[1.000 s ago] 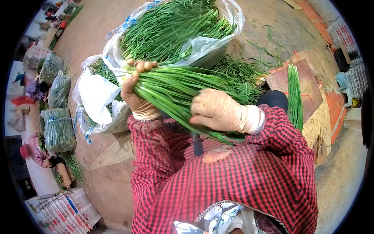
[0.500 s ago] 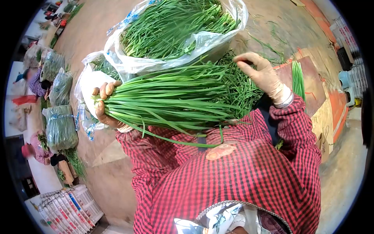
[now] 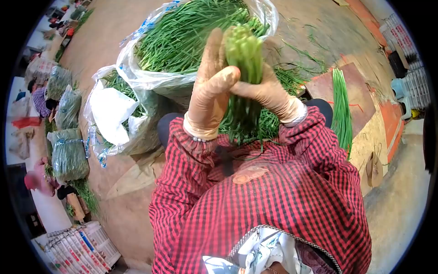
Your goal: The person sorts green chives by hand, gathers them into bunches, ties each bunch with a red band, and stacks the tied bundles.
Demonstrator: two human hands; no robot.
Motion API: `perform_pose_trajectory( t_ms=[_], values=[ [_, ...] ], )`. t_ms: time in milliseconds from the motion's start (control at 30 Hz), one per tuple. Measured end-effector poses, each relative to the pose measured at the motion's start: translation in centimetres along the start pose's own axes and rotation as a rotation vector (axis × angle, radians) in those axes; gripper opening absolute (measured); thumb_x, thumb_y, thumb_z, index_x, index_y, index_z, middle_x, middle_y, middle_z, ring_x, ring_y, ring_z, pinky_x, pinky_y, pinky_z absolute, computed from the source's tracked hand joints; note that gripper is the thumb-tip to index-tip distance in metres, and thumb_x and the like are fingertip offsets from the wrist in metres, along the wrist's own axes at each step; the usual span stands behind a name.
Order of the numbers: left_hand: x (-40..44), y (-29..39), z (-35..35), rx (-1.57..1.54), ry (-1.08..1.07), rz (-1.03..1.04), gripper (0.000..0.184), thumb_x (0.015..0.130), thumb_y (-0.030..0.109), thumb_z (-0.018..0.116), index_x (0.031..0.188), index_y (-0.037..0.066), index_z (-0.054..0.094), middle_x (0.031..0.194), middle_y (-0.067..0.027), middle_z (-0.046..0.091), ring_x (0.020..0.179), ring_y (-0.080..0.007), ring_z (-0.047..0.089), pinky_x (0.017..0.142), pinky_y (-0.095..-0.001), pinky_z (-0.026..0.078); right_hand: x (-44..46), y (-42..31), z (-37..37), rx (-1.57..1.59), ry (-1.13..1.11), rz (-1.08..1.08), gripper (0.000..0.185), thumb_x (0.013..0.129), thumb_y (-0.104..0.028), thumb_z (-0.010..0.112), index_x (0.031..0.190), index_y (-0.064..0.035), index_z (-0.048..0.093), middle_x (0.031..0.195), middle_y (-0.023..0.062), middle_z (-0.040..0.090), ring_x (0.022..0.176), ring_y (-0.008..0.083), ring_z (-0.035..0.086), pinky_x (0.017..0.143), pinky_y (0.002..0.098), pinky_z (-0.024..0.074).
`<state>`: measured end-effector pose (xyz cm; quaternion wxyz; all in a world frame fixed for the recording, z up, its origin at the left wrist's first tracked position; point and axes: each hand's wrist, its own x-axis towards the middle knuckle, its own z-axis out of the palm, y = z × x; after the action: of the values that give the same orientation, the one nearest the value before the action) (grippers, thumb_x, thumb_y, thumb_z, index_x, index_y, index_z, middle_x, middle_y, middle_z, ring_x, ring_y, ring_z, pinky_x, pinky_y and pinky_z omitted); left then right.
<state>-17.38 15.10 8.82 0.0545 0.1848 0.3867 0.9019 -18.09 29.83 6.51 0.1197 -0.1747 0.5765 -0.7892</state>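
A bunch of garlic chives [image 3: 245, 57] stands upright in front of my chest, pale cut ends up and green leaves hanging down. My right hand [image 3: 269, 91], in a thin glove, is wrapped round the bunch from the right, its thumb across the near side. My left hand [image 3: 211, 84], gloved too, is held flat with fingers stretched upward along the bunch's left side; whether its palm touches the stems I cannot tell. Behind the hands is a large clear plastic bag [image 3: 126, 64] full of loose chives [image 3: 182, 36]. Loose green leaves [image 3: 270, 123] lie below the bunch near my lap.
Another plastic bag with a white sheet [image 3: 109, 112] stands at the left. To the right, a chive bunch [image 3: 341, 107] lies on a reddish-brown board [image 3: 362, 91]. Farther left are wrapped chive bundles [image 3: 68, 155], other people, and stacked white crates [image 3: 82, 246].
The bunch has swung from lying sideways in my left hand to upright, cut ends up. My right hand has closed round it, while my left hand has opened flat beside it.
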Motion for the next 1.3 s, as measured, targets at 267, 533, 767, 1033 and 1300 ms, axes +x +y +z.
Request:
perform_pose_trajectory(
  t_ms=[267,533,767,1033,1300],
  values=[
    [2.5,-0.9,-1.5,0.201,-0.163,-0.300,0.096,0.071,0.020,0.081,0.148,0.002,0.026,0.138,-0.0206,0.049,0.123,-0.0286,0.052,0.101,-0.0405,0.046,-1.9,-1.2,-3.7,0.341,-0.293,0.443,0.052,0.082,-0.024,0.070,0.124,0.0008,0.052,0.099,0.0138,0.067,0.089,0.0231,0.068,0.082,0.0346,0.0544],
    [2.1,-0.8,-0.3,0.032,-0.145,-0.248,0.072,0.074,0.019,0.070,0.135,-0.006,0.041,0.091,-0.0101,0.064,0.093,-0.0257,0.063,0.092,-0.0416,0.051,-1.2,0.5,-2.5,0.495,-0.517,0.494,0.062,0.086,-0.043,0.068,0.126,0.0014,0.052,0.108,0.0136,0.064,0.097,0.0209,0.065,0.086,0.0356,0.0543],
    [2.9,7.5,-9.4,0.241,0.432,0.204,0.039,0.087,0.018,0.065,0.119,0.000,0.055,0.096,-0.0158,0.065,0.093,-0.0318,0.064,0.089,-0.0457,0.052,-3.6,7.0,-7.0,-0.499,-0.481,0.339,0.065,0.075,-0.022,0.067,0.134,-0.0014,0.046,0.119,0.0152,0.063,0.109,0.0251,0.059,0.097,0.0366,0.0446],
    [-3.7,13.1,-19.8,0.237,0.745,0.356,0.019,0.094,0.009,0.051,0.099,-0.004,0.063,0.099,-0.0188,0.068,0.088,-0.0299,0.067,0.082,-0.0428,0.058,-6.7,4.2,-17.7,-0.627,0.277,0.411,0.037,0.093,-0.018,0.056,0.125,0.0011,0.056,0.105,0.0082,0.068,0.092,0.0131,0.062,0.081,0.0255,0.0490],
    [-2.8,11.0,-16.6,0.020,0.632,0.262,0.019,0.091,0.014,0.058,0.102,-0.001,0.062,0.093,-0.0144,0.066,0.090,-0.0267,0.063,0.088,-0.0424,0.052,-3.8,-3.7,-11.0,-0.446,0.288,0.005,0.058,0.088,-0.037,0.067,0.129,0.0015,0.054,0.122,0.0129,0.062,0.111,0.0183,0.058,0.097,0.0294,0.0444]
  ],
)
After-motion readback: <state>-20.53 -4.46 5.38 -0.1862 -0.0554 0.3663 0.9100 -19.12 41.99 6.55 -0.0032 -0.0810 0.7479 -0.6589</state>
